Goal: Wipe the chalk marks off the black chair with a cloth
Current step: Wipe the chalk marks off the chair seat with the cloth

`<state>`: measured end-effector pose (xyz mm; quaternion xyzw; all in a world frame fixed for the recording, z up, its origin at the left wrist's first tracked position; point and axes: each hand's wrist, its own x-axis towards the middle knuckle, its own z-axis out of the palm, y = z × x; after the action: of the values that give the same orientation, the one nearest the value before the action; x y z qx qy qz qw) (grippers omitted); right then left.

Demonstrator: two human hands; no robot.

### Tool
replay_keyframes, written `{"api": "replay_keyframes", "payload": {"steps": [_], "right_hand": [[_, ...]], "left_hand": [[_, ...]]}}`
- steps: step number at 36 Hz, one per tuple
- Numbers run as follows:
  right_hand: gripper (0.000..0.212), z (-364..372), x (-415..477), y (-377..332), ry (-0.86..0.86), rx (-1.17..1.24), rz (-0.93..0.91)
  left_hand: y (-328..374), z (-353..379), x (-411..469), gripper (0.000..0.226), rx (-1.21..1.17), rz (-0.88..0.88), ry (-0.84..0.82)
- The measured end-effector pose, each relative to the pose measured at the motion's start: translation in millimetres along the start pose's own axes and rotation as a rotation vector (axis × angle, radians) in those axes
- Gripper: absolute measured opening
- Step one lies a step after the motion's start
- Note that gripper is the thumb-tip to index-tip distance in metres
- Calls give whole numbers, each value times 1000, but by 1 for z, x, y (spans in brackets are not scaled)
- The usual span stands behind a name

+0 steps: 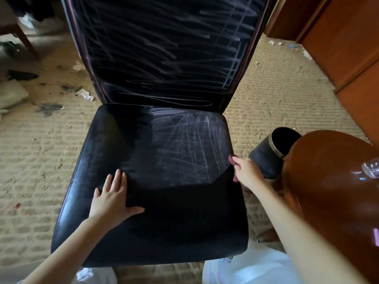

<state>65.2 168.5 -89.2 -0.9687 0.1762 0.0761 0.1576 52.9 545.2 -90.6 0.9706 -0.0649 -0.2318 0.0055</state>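
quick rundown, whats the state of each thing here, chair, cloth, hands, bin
chair seat: left part wiped, chalk on the right
chair back: covered in chalk marks
black cloth: spread flat on the seat front
left hand: flat on the cloth
right hand: pinching the cloth's corner
bin: tipped over on the carpet

From my feed I see two bare forearms, with no sleeves, watch or bracelets on either. The left grip (114,198) is bare too: no ring, nails short and unpainted. The right grip (245,173) shows no ring either; its nails I cannot make out. At the bottom of the frame sit pale, whitish trousers (252,267), one knee at lower left, the other at lower right, the cloth loosely creased.
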Motion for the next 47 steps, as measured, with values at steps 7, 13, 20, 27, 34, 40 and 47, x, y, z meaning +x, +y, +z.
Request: {"api": "replay_keyframes", "payload": {"steps": [7, 13, 20, 27, 34, 40, 47], "right_hand": [[45, 52, -61, -21, 51, 0, -175], [50, 77, -145, -58, -88, 53, -491], [51, 50, -111, -34, 62, 12, -559], [42, 6, -6, 11, 165, -46, -15], [50, 34, -18, -25, 69, -174, -85], [54, 60, -100, -64, 65, -182, -533], [60, 53, -141, -97, -248, -136, -804]], "left_hand": [[2, -1, -1, 119, 7, -5, 32], [2, -5, -2, 119, -7, 2, 16], [2, -5, -2, 119, -21, 3, 10], [4, 0, -5, 118, 0, -1, 27], [5, 4, -4, 119, -15, -6, 51], [6, 1, -2, 119, 7, -5, 32], [4, -1, -3, 120, -19, -1, 17]]}}
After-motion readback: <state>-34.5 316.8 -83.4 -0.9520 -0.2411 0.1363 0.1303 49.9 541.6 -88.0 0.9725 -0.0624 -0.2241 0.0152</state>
